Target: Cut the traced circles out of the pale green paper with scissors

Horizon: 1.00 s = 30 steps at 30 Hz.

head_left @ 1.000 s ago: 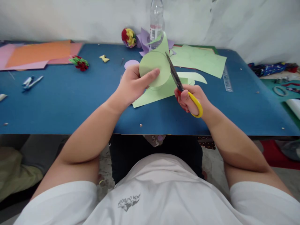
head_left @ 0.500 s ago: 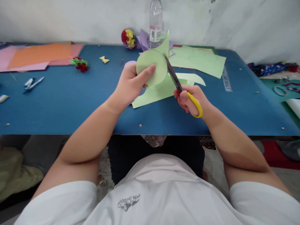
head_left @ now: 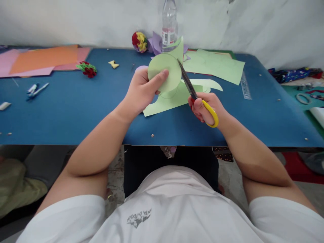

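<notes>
Between the thumb and fingers of my left hand is a round piece of light green paper, held above the table. A curved offcut strip still hangs from its upper right edge. My right hand is closed on scissors with yellow and red handles. Their dark blades point up and left, with the tips at the circle's right edge. Below the circle lies a green paper sheet with a pencilled curve, beside a curved green scrap. My left fingertips are mostly hidden behind the paper.
A plastic bottle, a red and yellow ball and purple paper scraps stand by the wall. Green sheets and a clear ruler lie right. Orange paper, a red-green flower and pens lie left.
Both hands hold almost the same position. The offcut strip at the top of the circle has dipped slightly. The whole view has shifted a little.
</notes>
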Each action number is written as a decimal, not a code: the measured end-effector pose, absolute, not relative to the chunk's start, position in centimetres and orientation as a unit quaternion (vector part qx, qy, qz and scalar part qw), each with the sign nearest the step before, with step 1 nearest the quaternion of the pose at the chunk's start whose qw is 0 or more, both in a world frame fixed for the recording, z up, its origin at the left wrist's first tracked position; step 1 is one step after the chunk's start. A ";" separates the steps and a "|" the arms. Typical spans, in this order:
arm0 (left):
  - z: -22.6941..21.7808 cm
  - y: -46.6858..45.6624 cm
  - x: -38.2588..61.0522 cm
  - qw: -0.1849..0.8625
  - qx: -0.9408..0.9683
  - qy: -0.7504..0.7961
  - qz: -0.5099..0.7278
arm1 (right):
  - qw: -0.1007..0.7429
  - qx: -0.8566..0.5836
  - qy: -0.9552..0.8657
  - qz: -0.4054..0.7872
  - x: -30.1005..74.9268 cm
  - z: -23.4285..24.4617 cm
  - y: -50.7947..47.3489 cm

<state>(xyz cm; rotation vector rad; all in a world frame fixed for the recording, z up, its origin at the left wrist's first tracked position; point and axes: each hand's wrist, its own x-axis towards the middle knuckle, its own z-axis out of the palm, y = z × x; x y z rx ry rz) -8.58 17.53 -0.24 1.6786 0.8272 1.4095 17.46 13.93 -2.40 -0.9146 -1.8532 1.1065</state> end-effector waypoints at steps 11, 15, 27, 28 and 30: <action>0.2 16.6 -8.6 0.378 0.636 0.384 0.553 | 0.392 -0.355 -0.735 0.424 17.4 -2.7 14.1; 0.3 16.5 -8.5 0.383 0.627 0.399 0.549 | 0.389 -0.359 -0.737 0.420 17.4 -2.7 14.1; -0.2 16.8 -8.5 0.366 0.627 0.418 0.547 | 0.391 -0.352 -0.751 0.398 17.5 -2.9 14.2; -0.2 16.7 -8.5 0.369 0.626 0.420 0.544 | 0.391 -0.351 -0.755 0.392 17.5 -2.8 14.2; -0.2 16.6 -8.6 0.373 0.628 0.420 0.538 | 0.389 -0.353 -0.762 0.379 17.5 -2.7 14.2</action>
